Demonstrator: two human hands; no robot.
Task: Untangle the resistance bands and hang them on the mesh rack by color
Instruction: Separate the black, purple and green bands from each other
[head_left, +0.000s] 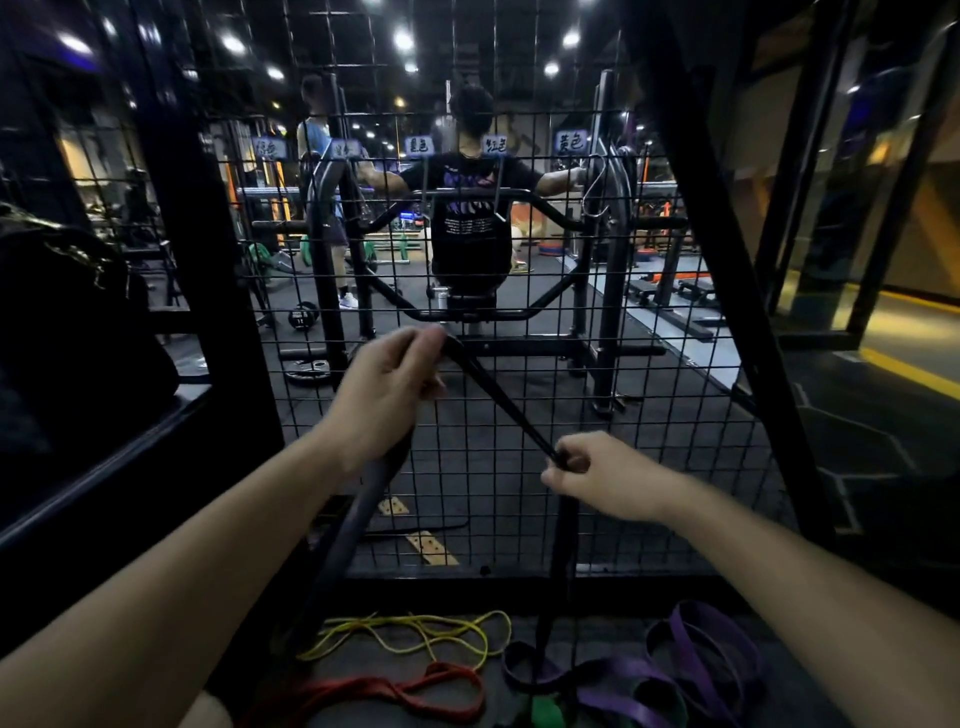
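Head view: both hands' grip clamped on black band (498, 402), dim gym beyond mesh rack (649, 415).

At centre frame, the left hand (387, 382) and right hand (605, 475) each grip a black band (498, 400) stretched between them before the mesh rack (649, 364). Lower frame, on the floor — yellow band (415, 636), red band (415, 691), purple bands (696, 660).

One black band (498, 400) is held between two hands (left hand (384, 389), right hand (602, 475)). On the floor, one yellow band (415, 636), one red band (415, 693) and one green band (545, 712) are counted; the purple bands (691, 660) cannot be counted. Five labels (570, 141) are seen on one mesh rack (519, 441).
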